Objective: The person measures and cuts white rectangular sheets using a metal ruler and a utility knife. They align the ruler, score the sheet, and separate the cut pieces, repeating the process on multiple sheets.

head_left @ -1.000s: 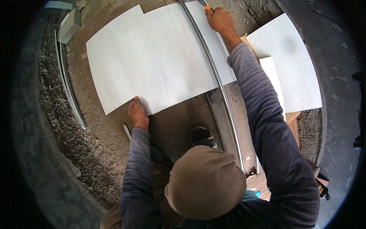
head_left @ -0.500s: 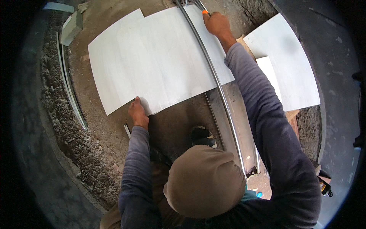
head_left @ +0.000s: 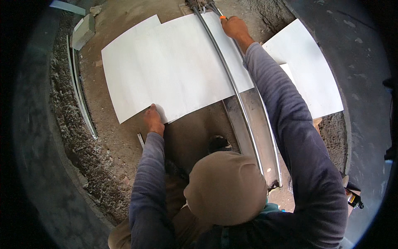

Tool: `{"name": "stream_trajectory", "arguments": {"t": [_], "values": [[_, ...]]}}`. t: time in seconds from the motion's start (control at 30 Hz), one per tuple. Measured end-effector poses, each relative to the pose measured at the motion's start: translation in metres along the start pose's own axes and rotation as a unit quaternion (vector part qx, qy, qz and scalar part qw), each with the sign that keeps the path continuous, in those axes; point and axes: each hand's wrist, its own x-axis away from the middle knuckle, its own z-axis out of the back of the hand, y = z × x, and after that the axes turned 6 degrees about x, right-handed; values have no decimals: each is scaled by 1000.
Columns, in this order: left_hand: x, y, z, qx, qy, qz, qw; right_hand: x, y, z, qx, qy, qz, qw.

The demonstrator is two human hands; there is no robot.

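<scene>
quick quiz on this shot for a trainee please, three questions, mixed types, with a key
1. True or false: the left hand is gripping the long metal rail.
2. Multiple choice: the right hand holds a handle whose visible end is A) green, B) orange, C) blue.
3. Fill in: the rail passes over the ____ panel.

Key: 1 false, it is at the panel's near edge; 2 B; 3 white.

Panel (head_left: 190, 66) under rails (head_left: 237, 93), btwn strips (head_left: 76, 89) (L) & another panel (head_left: 309, 68) (R).
</scene>
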Motion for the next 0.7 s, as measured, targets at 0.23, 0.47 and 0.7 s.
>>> {"name": "stream_trajectory", "arguments": {"t": [0.23,0.47,0.7], "values": [[11,9,-2,-8,45,22,999,-4,-11,22,9,-17,-11,1000],[-3,-2,-2,24,20,-7,999,-10,-9,30,25,-16,23,999],[6,8,-1,6,26,22,999,-30,-11,24,50,-68,88,993]]}}
